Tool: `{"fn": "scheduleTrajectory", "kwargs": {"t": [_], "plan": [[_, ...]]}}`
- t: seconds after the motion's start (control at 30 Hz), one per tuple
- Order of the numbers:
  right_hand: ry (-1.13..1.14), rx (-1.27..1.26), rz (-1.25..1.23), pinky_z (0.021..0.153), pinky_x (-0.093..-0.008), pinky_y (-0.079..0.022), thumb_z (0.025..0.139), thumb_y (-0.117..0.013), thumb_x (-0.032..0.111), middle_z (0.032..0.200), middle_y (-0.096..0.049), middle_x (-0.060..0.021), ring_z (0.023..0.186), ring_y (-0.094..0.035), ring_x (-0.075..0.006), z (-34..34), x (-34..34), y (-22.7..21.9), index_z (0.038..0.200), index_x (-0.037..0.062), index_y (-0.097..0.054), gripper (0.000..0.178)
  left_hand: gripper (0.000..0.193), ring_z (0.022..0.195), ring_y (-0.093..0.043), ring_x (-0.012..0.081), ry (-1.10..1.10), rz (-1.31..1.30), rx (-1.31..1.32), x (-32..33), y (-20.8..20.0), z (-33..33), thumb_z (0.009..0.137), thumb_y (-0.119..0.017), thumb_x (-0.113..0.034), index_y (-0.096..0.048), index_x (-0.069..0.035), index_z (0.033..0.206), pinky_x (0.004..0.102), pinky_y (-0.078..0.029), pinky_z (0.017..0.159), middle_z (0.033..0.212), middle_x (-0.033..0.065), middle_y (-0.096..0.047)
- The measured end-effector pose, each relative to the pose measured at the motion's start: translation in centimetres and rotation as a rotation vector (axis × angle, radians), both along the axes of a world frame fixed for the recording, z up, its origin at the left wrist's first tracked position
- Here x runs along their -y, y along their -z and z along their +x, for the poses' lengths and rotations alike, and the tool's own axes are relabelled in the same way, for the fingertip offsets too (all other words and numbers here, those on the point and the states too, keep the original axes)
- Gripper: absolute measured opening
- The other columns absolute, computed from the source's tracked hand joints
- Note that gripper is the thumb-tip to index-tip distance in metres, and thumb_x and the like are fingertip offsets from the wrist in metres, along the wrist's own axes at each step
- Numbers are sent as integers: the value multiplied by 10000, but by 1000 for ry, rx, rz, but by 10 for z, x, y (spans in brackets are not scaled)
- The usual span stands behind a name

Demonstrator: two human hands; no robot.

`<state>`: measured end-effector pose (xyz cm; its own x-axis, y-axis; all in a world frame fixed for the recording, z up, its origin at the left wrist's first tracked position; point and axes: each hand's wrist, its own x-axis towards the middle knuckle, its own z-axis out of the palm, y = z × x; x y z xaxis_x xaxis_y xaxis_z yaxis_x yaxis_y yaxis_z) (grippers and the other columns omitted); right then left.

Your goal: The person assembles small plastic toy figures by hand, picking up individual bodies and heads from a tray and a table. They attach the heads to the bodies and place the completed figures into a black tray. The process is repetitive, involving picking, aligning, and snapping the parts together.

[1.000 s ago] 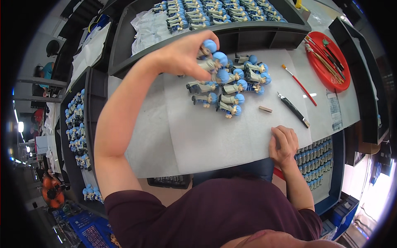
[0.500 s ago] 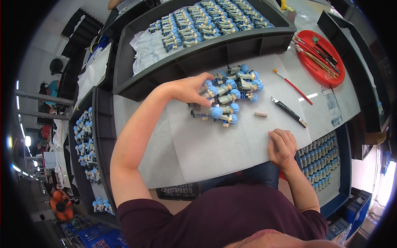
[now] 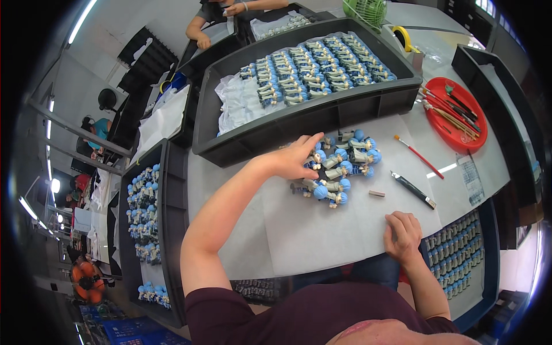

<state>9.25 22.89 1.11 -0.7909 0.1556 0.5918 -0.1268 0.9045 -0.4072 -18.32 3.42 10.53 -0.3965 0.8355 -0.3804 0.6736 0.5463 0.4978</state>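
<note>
My left hand (image 3: pixel 296 159) reaches across the white-papered table to a cluster of small figurines (image 3: pixel 345 167) with light blue hair and grey-white bodies. Its thumb and fingers bend around figurines at the cluster's left side, partly covering them. The figurines lie on their sides, crowded together, some overlapping. At the near right of the paper rests my right hand (image 3: pixel 403 234), fingers loosely curled in, with nothing visible in it. Beyond it lie a black craft knife (image 3: pixel 414 190) and a small brownish block (image 3: pixel 376 194).
Behind the cluster stands a large grey crate (image 3: pixel 310 118) with rows of figurines. Other crates stand left (image 3: pixel 175 213) and lower right (image 3: pixel 490 259). A red-handled brush (image 3: pixel 420 157) lies near a red tray (image 3: pixel 480 138) of tools. A co-worker's hand (image 3: pixel 234 10) shows at the far side.
The view has tilted up and shifted, bringing a co-worker and a green basket into sight. My left hand and the figurines at it have moved slightly right toward the cluster. My right hand stays put.
</note>
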Motion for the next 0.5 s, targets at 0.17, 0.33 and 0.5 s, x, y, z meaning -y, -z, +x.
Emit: {"fn": "scheduleTrajectory", "kwargs": {"t": [0.17,0.33,0.5], "plan": [[2,-4,-5,638,-343,-444,611,-602,4,854,-594,-93,722,-570,-257,1,-1,3,881,24,-619,271,982,1349,-236,321,22,64,-49,2,-1,-1,752,-702,-380,-91,-34,1438,367,-293,1073,1470,207,-149],[-8,-10,-7,637,-346,-444,613,-601,6,850,-592,-94,720,-568,-258,0,-1,2,884,22,-617,272,1018,1360,-215,321,-20,54,-68,12,11,-8,735,-707,-427,-94,-12,1434,363,-245,1097,1469,217,-168],[-12,-6,-11,636,-344,-444,615,-602,9,846,-591,-93,717,-567,-258,0,0,1,884,23,-617,270,901,1351,-231,312,-41,79,-133,16,-3,2,778,-680,-394,-176,-10,1418,375,-240,1095,1452,223,-218]]}}
